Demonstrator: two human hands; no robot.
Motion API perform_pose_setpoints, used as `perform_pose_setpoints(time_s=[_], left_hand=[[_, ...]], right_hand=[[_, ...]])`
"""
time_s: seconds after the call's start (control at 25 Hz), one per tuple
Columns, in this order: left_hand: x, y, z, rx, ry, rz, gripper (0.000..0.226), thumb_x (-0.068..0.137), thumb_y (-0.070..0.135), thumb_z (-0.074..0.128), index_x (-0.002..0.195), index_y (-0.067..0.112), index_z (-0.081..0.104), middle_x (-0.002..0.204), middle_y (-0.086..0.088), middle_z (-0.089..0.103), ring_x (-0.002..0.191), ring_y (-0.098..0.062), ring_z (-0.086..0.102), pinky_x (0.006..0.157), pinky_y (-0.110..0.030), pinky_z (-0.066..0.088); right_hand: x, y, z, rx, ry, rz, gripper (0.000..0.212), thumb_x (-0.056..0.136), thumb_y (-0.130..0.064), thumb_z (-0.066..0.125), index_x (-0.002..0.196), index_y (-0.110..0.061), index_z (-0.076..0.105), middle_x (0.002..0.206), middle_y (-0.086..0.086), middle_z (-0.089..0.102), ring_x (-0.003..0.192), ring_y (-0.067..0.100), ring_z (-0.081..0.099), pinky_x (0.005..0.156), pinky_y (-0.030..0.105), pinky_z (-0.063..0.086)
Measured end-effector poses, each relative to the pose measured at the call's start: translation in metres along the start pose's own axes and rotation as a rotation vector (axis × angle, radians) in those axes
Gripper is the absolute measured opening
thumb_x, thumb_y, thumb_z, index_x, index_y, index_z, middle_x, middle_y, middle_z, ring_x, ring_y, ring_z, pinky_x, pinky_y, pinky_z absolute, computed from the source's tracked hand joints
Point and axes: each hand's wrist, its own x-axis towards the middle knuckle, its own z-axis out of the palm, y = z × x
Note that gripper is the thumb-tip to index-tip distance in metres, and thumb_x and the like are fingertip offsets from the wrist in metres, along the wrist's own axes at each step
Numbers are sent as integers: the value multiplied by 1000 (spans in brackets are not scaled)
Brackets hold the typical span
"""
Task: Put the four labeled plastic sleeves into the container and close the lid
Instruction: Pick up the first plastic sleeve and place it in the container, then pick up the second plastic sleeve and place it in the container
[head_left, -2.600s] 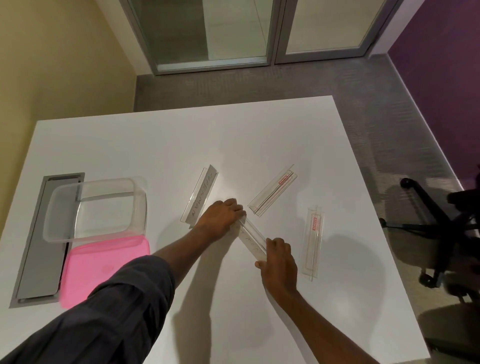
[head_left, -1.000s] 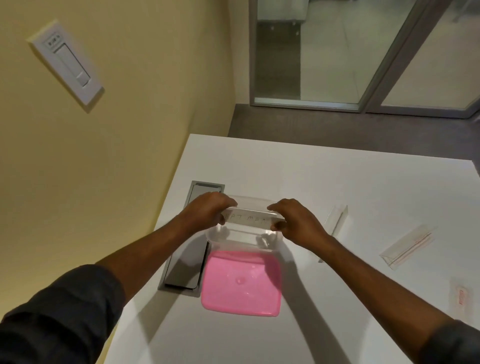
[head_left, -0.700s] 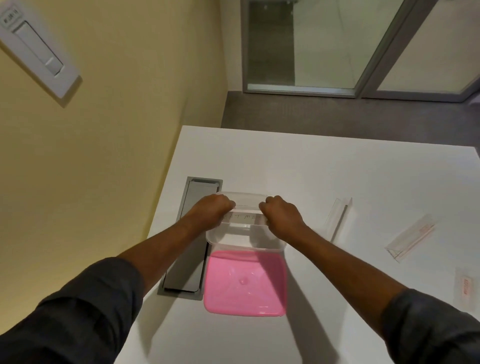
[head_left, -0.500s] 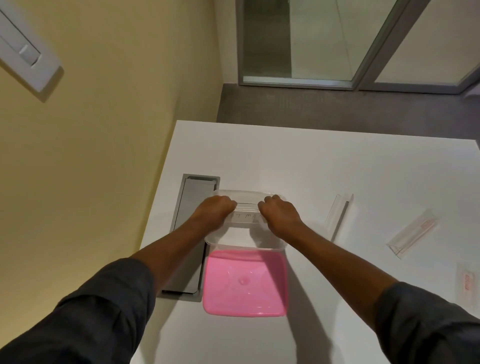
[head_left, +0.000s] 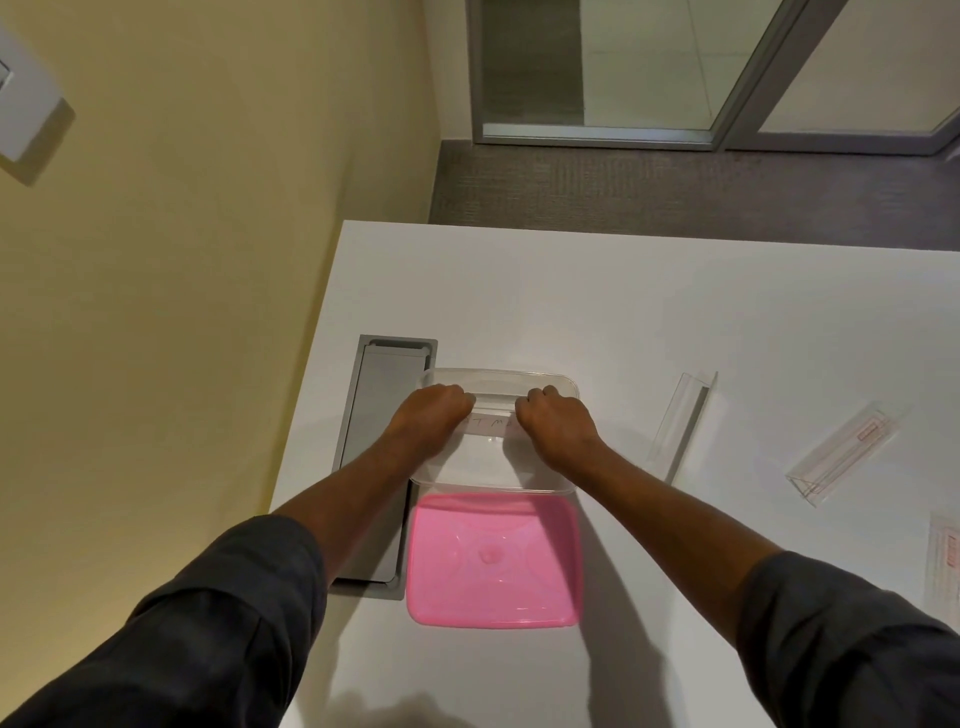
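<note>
Both hands have sunk lower into the clear rectangular plastic container (head_left: 496, 480), fingers curled on the handwritten-labelled clear plastic sleeve (head_left: 488, 423); lay it flat before letting go.

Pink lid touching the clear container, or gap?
Cannot tell. In the head view the pink lid lies just in front of the clear container; their edges meet in the picture with no visible gap, but contact isn't plain.
</note>
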Motion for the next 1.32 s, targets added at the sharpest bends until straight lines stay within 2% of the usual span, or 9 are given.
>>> perform_pose_setpoints(time_s=[0.2,0.4,0.64,0.8,0.92,1.0,1.12,1.24,1.32], left_hand=[[-2,2,0,-9,19,-20,29,92,2,70,120,12,69,113,-11,75,100,-30,74,74,-39,58],[-7,15,-6,-138,151,-44,33,98,5,64,130,9,67,118,-14,75,107,-32,73,80,-41,60],[-21,89,-37,-654,409,-224,31,100,18,70,130,18,75,121,-4,80,107,-22,75,97,-39,61],[-26,157,-49,-976,308,-245,22,97,16,71,117,18,81,96,-1,84,85,-13,79,87,-35,64],[-20,205,-50,-1178,181,-295,20,92,11,72,110,12,82,80,-10,80,78,-22,80,84,-42,66],[-13,232,-44,-1204,138,-354,21,89,13,77,109,11,83,86,-11,81,83,-25,81,88,-43,65],[2,264,-33,-1204,77,-444,25,87,18,81,110,10,82,98,-12,82,94,-29,79,94,-44,62],[17,286,-24,-1145,47,-459,13,85,22,82,97,17,83,88,-8,79,85,-27,74,91,-41,60],[25,295,-18,-1093,40,-463,14,85,24,82,97,19,84,91,-5,80,88,-22,71,86,-34,54]], right_hand=[[-2,2,-2,9,25,-14,25,91,10,61,110,-5,64,108,14,68,102,33,65,70,43,57],[-12,6,-13,173,108,12,21,90,8,59,105,-6,61,104,12,65,101,34,63,60,40,50],[-74,34,-22,691,410,210,30,102,-21,68,131,-14,72,125,6,76,113,26,69,91,44,61],[-124,76,0,991,482,460,18,100,-18,70,116,-16,78,108,-5,78,95,10,72,89,31,58],[-153,112,20,1135,442,700,16,97,-13,71,109,-18,80,98,-10,77,88,-3,70,92,28,57],[-171,128,32,1193,368,819,16,96,-12,72,109,-19,79,103,-5,79,89,6,72,92,31,61],[-188,136,51,1314,275,911,14,93,-12,73,102,-24,76,108,3,79,88,15,75,75,30,65],[-191,136,69,1346,185,950,19,91,-14,77,110,-13,78,111,6,78,101,25,75,99,45,61],[-191,135,77,1375,160,956,21,89,-15,79,109,-11,78,109,6,77,103,26,73,101,45,59]])
